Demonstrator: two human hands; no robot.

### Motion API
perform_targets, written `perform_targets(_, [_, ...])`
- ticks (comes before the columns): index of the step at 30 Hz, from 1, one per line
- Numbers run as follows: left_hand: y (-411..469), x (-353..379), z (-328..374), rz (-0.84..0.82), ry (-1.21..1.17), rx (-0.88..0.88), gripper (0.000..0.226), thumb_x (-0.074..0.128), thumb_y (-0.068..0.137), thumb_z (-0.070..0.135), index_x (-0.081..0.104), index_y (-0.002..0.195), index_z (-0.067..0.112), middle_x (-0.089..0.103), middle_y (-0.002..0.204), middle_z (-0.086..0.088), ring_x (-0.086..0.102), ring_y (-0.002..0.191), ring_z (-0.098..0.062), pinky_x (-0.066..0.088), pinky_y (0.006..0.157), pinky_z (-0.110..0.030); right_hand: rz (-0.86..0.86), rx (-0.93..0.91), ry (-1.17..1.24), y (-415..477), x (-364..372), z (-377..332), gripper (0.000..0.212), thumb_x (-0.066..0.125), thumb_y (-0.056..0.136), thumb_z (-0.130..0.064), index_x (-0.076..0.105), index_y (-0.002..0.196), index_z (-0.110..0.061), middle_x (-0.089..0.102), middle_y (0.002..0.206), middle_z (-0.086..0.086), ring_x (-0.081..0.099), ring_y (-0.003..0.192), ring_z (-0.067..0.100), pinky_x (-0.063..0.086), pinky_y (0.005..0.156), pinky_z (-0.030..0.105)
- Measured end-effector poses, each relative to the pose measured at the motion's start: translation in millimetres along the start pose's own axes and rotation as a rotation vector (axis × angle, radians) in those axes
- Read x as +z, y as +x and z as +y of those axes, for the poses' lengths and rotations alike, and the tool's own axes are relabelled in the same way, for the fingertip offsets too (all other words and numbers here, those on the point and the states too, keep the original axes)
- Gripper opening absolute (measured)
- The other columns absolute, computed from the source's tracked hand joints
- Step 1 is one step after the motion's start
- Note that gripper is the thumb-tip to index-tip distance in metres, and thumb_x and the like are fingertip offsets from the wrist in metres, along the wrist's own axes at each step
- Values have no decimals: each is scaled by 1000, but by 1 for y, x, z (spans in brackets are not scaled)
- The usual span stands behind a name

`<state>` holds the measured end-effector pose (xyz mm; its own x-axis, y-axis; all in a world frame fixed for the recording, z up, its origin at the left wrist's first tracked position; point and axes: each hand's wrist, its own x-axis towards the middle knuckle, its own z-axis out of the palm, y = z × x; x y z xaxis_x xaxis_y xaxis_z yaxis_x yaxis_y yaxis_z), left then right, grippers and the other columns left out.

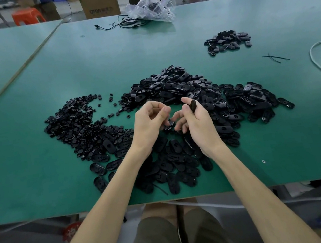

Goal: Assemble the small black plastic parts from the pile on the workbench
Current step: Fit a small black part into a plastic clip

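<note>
Bare forearms [107, 191], olive-brown shorts [157, 242]

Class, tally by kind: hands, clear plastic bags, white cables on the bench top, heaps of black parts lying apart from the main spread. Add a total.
Hands: 2
Clear plastic bags: 1
White cables: 1
Separate heaps of black parts: 1
Total: 5

Black oval parts [181, 86] heaped centrally, small round parts [74, 122] heaped just left
</note>
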<state>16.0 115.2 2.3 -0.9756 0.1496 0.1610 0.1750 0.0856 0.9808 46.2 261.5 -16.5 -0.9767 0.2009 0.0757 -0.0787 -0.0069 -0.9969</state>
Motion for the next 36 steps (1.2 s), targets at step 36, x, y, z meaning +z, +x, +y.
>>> perform_targets(36, [-4,-2,-8,12,72,116,17,68,97,7,76,109,16,75,97,2,65,72,-12,53,70,-23,-59,-50,-82,-8,1,-8,22,41,113,-16,59,125,-18,77,84,8,69,68,15,50,64,25])
